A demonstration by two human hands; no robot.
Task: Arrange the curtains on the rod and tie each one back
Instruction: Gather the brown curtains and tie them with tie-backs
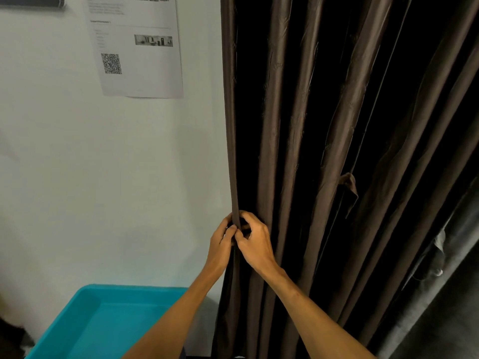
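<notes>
Head view: the brown curtain (298,151) hangs in folds right of the white wall (103,177), its rod cut off above. The left hand (220,244) and right hand (255,244) meet at its leading edge, fingers (246,215) of both pinching the fabric, probably to gather it for tying back. What lies between the fingertips is hidden. A tab (350,185) dangles mid-curtain, perhaps a tie.

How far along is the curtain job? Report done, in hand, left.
Done: the brown curtain hangs in folds; the rod is out of view. In hand: left hand and right hand both pinch its wall-side edge. Left: nothing ties it back yet, and the grey curtain beside it hangs loose too.
</notes>
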